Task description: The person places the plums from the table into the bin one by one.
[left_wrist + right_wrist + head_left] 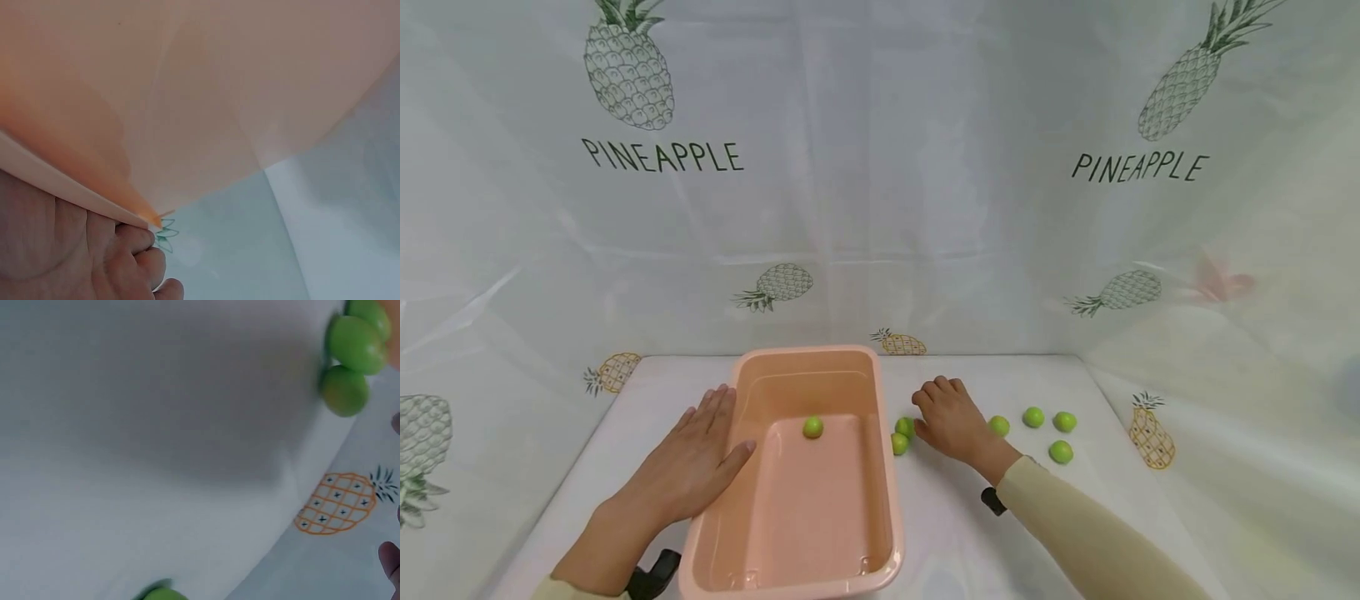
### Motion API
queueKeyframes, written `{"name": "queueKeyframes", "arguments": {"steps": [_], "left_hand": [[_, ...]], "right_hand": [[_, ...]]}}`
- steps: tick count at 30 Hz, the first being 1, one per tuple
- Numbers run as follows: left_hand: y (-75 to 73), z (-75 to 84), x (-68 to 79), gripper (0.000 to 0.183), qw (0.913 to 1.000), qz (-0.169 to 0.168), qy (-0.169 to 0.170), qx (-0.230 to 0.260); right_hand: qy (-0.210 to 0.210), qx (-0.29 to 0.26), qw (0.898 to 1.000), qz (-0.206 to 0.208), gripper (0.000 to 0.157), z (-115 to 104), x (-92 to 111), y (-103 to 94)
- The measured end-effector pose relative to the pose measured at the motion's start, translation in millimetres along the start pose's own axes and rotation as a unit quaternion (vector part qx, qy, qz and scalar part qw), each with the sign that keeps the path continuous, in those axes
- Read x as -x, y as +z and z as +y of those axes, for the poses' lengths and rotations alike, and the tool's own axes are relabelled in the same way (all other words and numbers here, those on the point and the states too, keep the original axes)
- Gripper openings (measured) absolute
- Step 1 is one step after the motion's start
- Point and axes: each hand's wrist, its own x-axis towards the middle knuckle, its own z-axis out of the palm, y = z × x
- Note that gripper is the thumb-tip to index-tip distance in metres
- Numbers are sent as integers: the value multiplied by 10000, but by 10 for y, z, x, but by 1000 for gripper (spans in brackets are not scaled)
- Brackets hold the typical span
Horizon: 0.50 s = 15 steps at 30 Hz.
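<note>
A peach-coloured plastic tub (790, 590) stands on the white table, with one small lime (812, 427) on its floor. My left hand (696, 462) rests along the tub's left rim, fingers straight and thumb over the edge; the left wrist view shows its palm against the tub wall (206, 94). My right hand (953, 421) hovers right of the tub, fingers bent and spread apart, with nothing visible between them. Close by it, limes (905, 427) lie against the tub's right side; the right wrist view shows three limes (356, 345) grouped there.
Right of my right forearm lie several more limes (1061, 452), scattered on the white tabletop (955, 533). A pale curtain (910, 208) printed with pineapples hangs behind the table and along its sides.
</note>
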Motion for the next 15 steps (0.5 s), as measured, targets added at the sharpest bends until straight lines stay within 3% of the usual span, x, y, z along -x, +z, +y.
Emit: {"name": "queueKeyframes", "arguments": {"steps": [6, 10, 15], "left_hand": [[-1, -3, 16, 83, 10000, -1, -15, 23], [11, 5, 10, 83, 10000, -14, -28, 62], [12, 26, 6, 82, 10000, 56, -44, -6]], "right_hand": [[-611, 519, 9955, -502, 33, 15, 72, 164], [-692, 502, 9936, -741, 29, 1, 79, 249], [-791, 439, 9931, -750, 25, -35, 54, 313]]}}
